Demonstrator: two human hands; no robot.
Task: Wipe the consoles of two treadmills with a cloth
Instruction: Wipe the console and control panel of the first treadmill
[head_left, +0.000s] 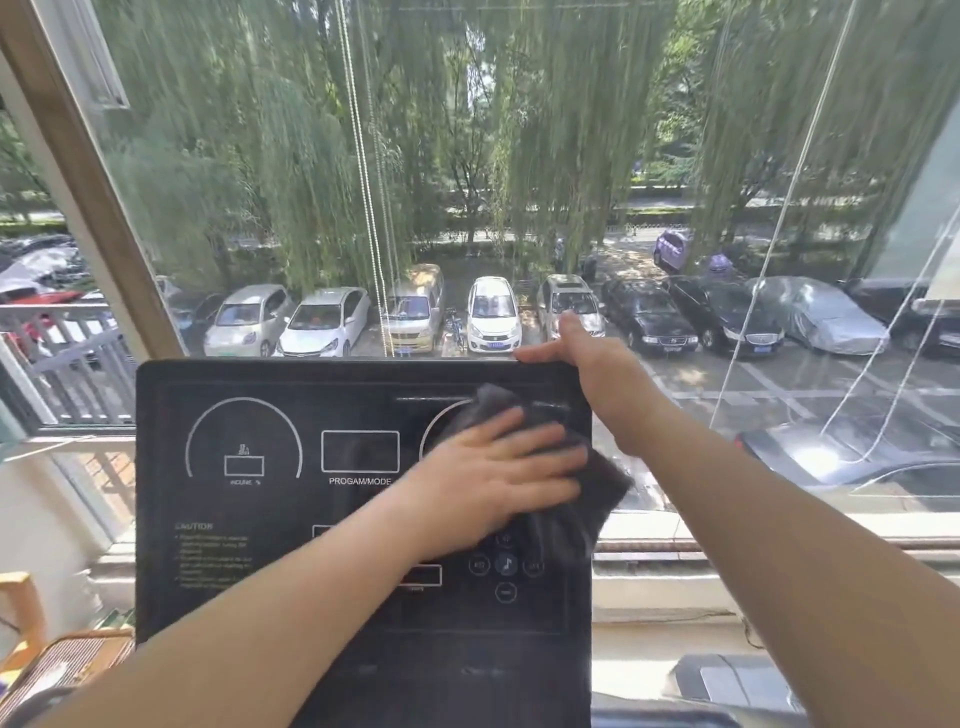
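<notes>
A black treadmill console (249, 519) with white dial outlines, a "PROGAM/MODE" box and round buttons fills the lower middle of the head view. My left hand (493, 478) lies flat on a dark grey cloth (597, 499), pressing it against the console's right half. The cloth hangs slightly past the console's right edge. My right hand (576, 353) grips the console's top right corner, thumb behind the rim and fingers along the top edge. Only this one console is in view.
A large window (467, 182) stands right behind the console, with bead cords (363, 171) hanging in front of the glass. A stone sill (779, 525) runs to the right. A wicker basket (67, 665) sits at lower left.
</notes>
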